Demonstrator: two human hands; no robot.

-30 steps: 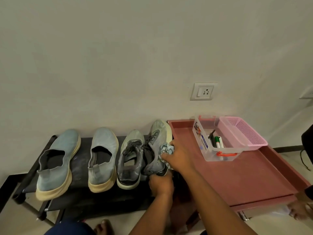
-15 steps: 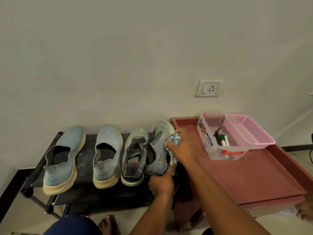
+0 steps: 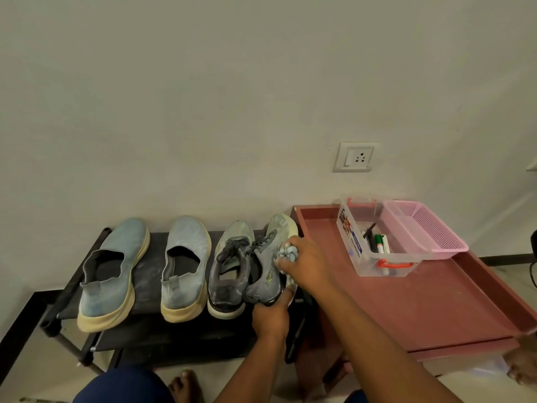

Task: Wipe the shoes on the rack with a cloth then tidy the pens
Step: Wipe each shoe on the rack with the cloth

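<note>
From the head camera, four shoes stand in a row on the black rack [image 3: 151,286]: two pale blue slip-ons [image 3: 113,274] on the left and a pair of grey laced trainers on the right. The rightmost grey trainer [image 3: 266,266] is tipped up on its side. The left hand [image 3: 270,317] grips it at the heel, fingers curled round the sole edge. The right hand [image 3: 308,267] has its grip closed on a bunched light blue cloth [image 3: 286,253], pressed against the trainer's outer side near the toe.

Beside the rack stands a red bench [image 3: 421,303] with raised edges. On it sits a clear box [image 3: 374,257] with several pens [image 3: 380,244] inside, and a pink basket [image 3: 427,231] rests against its far side. A wall socket [image 3: 356,157] is above.

The step in hand looks like wiping the last trainer in the row. To do it well, the heel hold should stay firm so the shoe does not twist. The cloth should run in long strokes from toe to heel, with fresh folds turned outward, and reach the pale sole rim, where dust tends to gather. The pens appear untouched.
</note>
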